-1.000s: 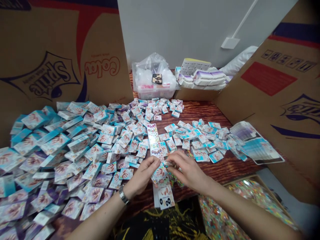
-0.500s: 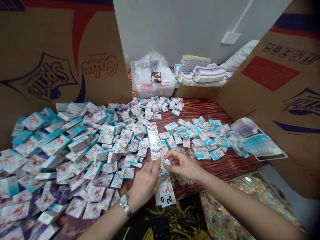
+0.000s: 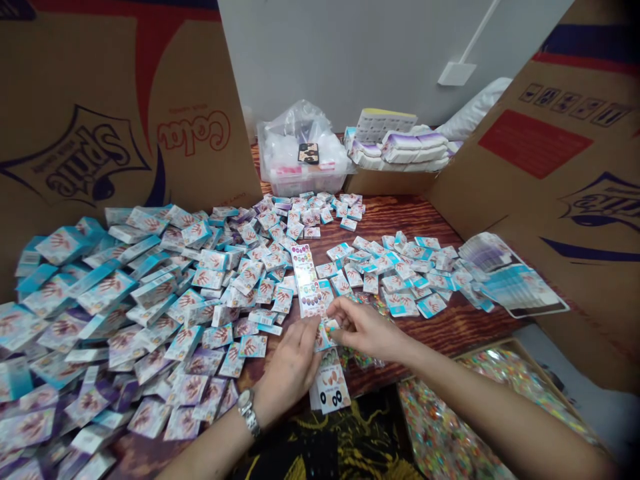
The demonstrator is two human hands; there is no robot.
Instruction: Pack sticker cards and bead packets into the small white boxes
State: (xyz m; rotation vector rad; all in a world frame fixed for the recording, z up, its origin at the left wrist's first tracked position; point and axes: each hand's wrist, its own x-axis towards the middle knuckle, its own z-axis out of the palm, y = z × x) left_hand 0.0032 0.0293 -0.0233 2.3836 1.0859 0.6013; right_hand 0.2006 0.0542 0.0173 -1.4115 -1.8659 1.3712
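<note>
A small packet [image 3: 324, 335] sits between the hands over the wooden table [image 3: 440, 333], pinched in the right hand [image 3: 367, 331]; the left hand [image 3: 287, 373] curls against it, grip unclear. A long card [image 3: 311, 280] lies just beyond the packet, a printed card [image 3: 330, 387] just nearer, heaps of packets [image 3: 125, 313] to its left. Fingers partly hide its colourful face.

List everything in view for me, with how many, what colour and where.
hand-print packets: hundreds, white and teal, heaped left and scattered across the table
wooden table: one, reddish brown, under the packets
Sprite cardboard sheet: one, brown, far left
clear plastic bin: one, far end of table
wrapped stacks: several, white and purple, beside the bin
glitter-filled tray: one, multicoloured, lower right
small card: one, multicoloured, between the hands
wristwatch: one, silver, left wrist
left hand: one, at the small card
right hand: one, pinching the small card
</note>
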